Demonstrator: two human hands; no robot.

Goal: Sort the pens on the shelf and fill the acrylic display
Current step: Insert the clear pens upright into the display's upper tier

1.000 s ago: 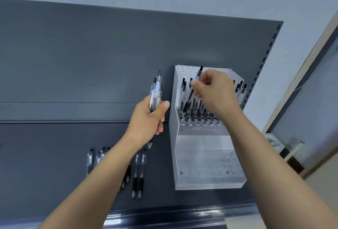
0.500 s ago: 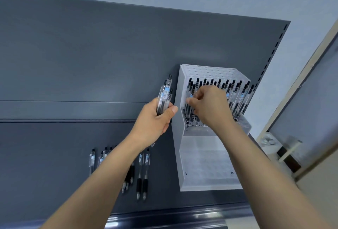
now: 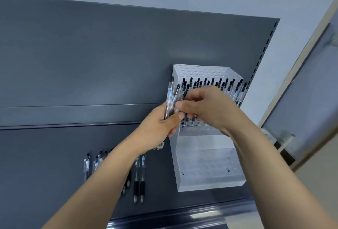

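Observation:
A clear acrylic display [image 3: 206, 172] stands on the dark shelf [image 3: 45, 183], its upper tier filled with several upright black-capped pens [image 3: 236, 89]. My left hand [image 3: 161, 130] is shut on a small bundle of clear pens [image 3: 170, 98], held upright just left of the display. My right hand [image 3: 206, 108] has come across to that bundle, its thumb and fingers pinching one pen in it. Several loose pens [image 3: 139, 179] lie side by side on the shelf below my left forearm.
The grey back panel [image 3: 91, 54] rises behind the shelf. The shelf's front lip [image 3: 173, 217] runs along the bottom. A slotted upright [image 3: 263, 53] edges the panel on the right, with a pale wall and framed panel [image 3: 301, 91] beyond it.
My right hand set a pen into the display's upper tier, then moved left to the bundle in my left hand. My left hand moved right, closer to the display.

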